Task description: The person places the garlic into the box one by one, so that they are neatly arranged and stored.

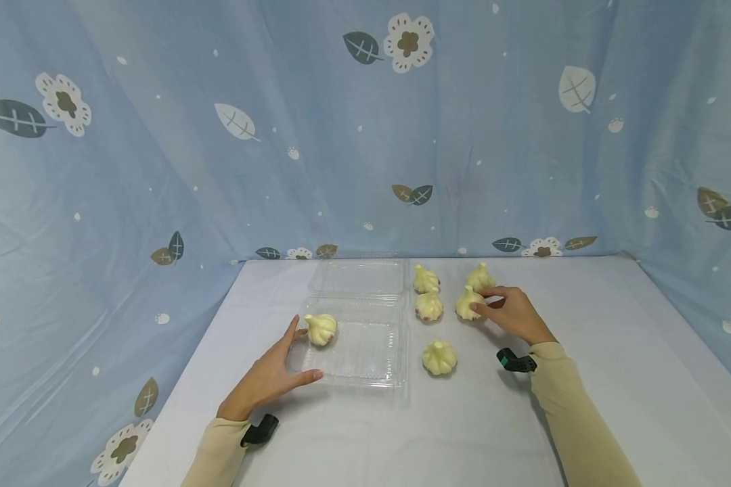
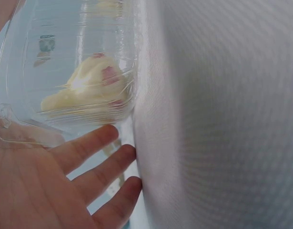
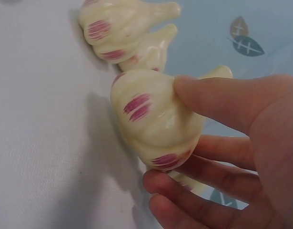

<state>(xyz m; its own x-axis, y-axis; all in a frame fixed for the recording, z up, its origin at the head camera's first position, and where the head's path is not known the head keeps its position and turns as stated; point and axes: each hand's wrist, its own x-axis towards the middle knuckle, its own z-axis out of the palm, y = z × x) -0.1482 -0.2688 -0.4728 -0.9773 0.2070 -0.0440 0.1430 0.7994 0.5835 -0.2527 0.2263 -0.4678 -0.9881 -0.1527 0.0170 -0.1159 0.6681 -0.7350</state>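
My right hand (image 1: 512,314) grips a cream garlic bulb (image 1: 468,304) at the right of the table. The right wrist view shows this garlic bulb (image 3: 156,114) with purple streaks, the thumb on one side and the fingers curled under the other. My left hand (image 1: 274,372), fingers spread and fairly straight, rests at the left side of a clear plastic clamshell box (image 1: 365,384). A single garlic bulb (image 1: 321,329) lies in the box's near half, by its left wall. Through the plastic, the left wrist view shows that bulb (image 2: 91,88) above my fingers (image 2: 101,171).
The box's lid (image 1: 365,276) lies folded open toward the back. Right of the box are two garlic bulbs close together, a rear one (image 1: 426,279) and a nearer one (image 1: 429,306). Another bulb (image 1: 440,357) sits nearer me, and one (image 1: 480,276) behind my right hand. A patterned blue curtain (image 1: 317,169) borders the white table.
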